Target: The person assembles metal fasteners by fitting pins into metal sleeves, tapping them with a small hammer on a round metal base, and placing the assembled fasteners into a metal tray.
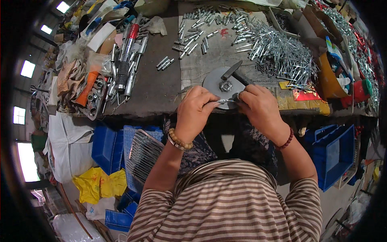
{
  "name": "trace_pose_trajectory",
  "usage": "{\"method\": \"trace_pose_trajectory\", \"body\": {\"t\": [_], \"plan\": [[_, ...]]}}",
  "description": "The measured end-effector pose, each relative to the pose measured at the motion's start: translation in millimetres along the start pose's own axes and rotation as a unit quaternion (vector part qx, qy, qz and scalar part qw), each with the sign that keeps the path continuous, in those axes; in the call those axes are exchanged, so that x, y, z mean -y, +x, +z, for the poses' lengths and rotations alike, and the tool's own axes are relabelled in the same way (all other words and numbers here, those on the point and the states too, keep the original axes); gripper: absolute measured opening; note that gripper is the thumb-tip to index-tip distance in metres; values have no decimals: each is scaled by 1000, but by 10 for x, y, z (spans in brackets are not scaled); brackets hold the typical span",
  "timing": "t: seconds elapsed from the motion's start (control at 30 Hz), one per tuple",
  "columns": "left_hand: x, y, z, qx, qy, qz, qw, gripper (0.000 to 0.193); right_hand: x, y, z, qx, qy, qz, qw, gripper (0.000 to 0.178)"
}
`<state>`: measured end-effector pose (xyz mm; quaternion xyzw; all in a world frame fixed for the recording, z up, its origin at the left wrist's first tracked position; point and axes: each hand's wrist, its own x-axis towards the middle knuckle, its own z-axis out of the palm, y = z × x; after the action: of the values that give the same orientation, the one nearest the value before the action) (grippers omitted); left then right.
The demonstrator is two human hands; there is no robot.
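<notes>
At the table's front edge, my left hand (195,111) and my right hand (261,111) face each other with fingers pinched. Between their fingertips runs a thin silver metal pin (225,101), gripped at both ends, which the fingers partly cover. Just beneath it lies a round grey metal disc (211,82) with a small raised metal hub (226,86) at its middle. A hammer (238,74) rests over the disc's far right side. Its handle runs to the back of my right hand, and I cannot tell whether they touch.
A heap of thin silver pins (282,52) spreads at the right, with short metal sleeves (195,36) farther back. Tools and a red-banded cylinder (133,31) crowd the left. A yellow container (331,76) stands at the right. Blue bins (332,151) sit below the table.
</notes>
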<state>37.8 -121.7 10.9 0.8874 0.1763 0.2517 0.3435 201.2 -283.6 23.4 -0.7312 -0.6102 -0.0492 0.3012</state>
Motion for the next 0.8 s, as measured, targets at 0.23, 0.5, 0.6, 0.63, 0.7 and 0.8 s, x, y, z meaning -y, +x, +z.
{"method": "trace_pose_trajectory", "body": {"t": [0.23, 0.5, 0.6, 0.63, 0.7, 0.8], "plan": [[-9, -7, 6, -4, -30, -19, 999, 13, -8, 31, -7, -1, 2, -11, 1000, 15], [-21, -3, 20, 0, -46, -19, 999, 10, -24, 51, 103, -27, 2, -35, 999, 13], [-15, -15, 5, 6, -53, -22, 998, 11, -50, 20, 141, -47, 9, -38, 998, 10], [-16, -20, -3, 9, -52, -24, 998, 10, -15, 18, 95, -45, 26, -23, 998, 9], [-18, -18, -7, 11, -54, -24, 998, 10, -100, -4, 0, -67, 13, 6, 998, 9], [-10, -29, -10, -3, -51, -19, 999, 10, -381, -38, -167, -93, -72, 124, 985, 12]]}}
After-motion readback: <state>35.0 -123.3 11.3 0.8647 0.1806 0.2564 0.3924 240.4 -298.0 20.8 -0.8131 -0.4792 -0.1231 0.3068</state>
